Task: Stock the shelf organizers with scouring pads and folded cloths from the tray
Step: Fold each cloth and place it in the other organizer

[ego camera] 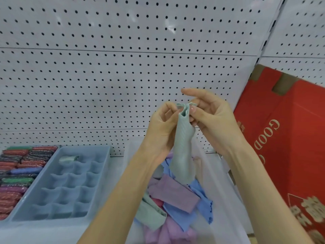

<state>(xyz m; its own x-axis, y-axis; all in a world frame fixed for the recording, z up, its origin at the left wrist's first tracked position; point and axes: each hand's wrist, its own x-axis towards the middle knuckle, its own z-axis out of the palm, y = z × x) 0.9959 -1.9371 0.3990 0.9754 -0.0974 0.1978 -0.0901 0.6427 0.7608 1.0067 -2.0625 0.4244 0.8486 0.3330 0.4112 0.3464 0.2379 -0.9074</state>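
A pale green cloth (182, 148) hangs down from both my hands above the clear tray (221, 196). My left hand (161, 127) pinches its top edge from the left. My right hand (212, 118) pinches the same edge from the right, index finger stretched out. Below, the tray holds several cloths, among them a purple one (175, 194), a blue one (204, 205) and a folded green one (151, 213). The blue divided organizer (103, 175) at the left holds one rolled green cloth (67, 159) in a far cell. Scouring pads (19, 175) fill the organizer at the far left.
White pegboard (123, 67) backs the shelf. A red cardboard box (288, 147) with gold lettering stands at the right, close to my right forearm.
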